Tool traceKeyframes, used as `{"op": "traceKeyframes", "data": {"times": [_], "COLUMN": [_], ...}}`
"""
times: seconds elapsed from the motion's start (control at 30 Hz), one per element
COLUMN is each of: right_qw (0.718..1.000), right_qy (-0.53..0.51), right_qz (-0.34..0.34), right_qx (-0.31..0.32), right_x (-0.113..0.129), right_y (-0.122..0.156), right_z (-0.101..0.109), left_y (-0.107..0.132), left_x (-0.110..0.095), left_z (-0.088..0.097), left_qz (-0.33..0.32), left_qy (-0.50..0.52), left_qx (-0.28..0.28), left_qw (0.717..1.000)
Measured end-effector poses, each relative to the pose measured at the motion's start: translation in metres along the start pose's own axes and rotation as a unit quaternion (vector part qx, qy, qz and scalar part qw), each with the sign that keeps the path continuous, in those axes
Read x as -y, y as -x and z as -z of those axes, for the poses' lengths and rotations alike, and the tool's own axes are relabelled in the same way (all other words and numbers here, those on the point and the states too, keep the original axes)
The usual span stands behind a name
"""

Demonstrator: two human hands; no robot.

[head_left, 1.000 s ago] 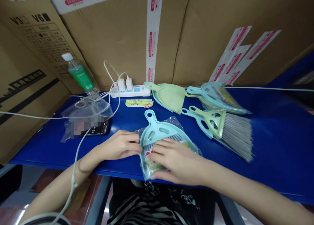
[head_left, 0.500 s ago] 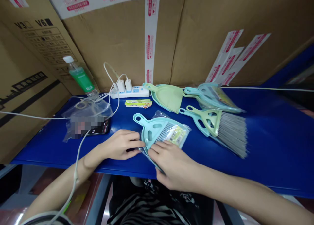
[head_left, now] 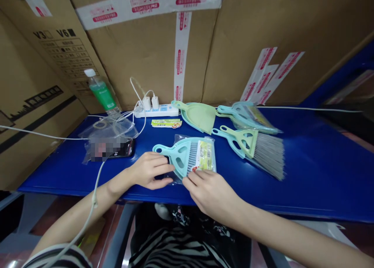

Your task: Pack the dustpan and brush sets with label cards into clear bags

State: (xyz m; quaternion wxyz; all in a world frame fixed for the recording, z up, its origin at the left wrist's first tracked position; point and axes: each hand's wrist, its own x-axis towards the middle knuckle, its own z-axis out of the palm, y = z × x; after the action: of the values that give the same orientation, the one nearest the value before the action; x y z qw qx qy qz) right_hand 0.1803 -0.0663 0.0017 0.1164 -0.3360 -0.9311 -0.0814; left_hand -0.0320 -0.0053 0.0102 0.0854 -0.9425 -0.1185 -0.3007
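Note:
A light-blue dustpan and brush set point(head_left: 180, 159) lies in a clear plastic bag on the table in front of me, its handle pointing left. A yellow-green label point(head_left: 205, 153) shows over the grey bristles. At the handle side, my left hand point(head_left: 153, 170) has its thumb and fingers apart, with the fingertips at the bag's near left edge. My right hand point(head_left: 212, 190) has its bent fingers closed on the near edge of the bagged set. What lies under its fingertips is hidden.
Behind the set are a green dustpan point(head_left: 200, 116), another bagged blue set point(head_left: 248, 118) and a green brush point(head_left: 251, 143). A power strip point(head_left: 157, 110), labels point(head_left: 166, 123), a bottle point(head_left: 102, 93), loose plastic and a phone point(head_left: 125, 148) are farther left. A white cable point(head_left: 95, 198) crosses my left arm.
The bagged set has turned and now lies flatter, with its handle pointing more directly left. My right hand has shifted slightly right along its near edge. The view has tilted a little.

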Motion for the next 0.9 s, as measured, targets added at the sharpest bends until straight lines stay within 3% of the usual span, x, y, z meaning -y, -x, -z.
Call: {"op": "traceKeyframes", "data": {"times": [0.1,0.2,0.43,0.67,0.9], "right_qw": [0.997,0.993,0.975,0.931,0.914], "right_qy": [0.041,0.088,0.155,0.188,0.164], "right_qz": [0.010,-0.005,-0.149,-0.312,-0.368], "right_qx": [-0.066,-0.084,-0.054,0.015,0.048], "right_x": [-0.008,-0.021,-0.075,-0.146,-0.169], "right_y": [0.011,0.015,0.009,-0.006,0.005], "right_z": [0.013,0.030,0.059,0.065,0.053], "left_y": [0.004,0.006,0.003,0.003,0.004], "left_x": [0.004,0.005,0.003,0.005,0.007], "left_z": [0.004,0.005,0.003,0.001,-0.003], "left_qz": [0.006,0.005,0.003,0.003,0.007], "left_qy": [-0.024,-0.042,-0.096,-0.098,-0.099], "left_qx": [-0.045,-0.058,0.004,0.068,0.094], "left_qw": [0.999,0.997,0.995,0.993,0.991]}}
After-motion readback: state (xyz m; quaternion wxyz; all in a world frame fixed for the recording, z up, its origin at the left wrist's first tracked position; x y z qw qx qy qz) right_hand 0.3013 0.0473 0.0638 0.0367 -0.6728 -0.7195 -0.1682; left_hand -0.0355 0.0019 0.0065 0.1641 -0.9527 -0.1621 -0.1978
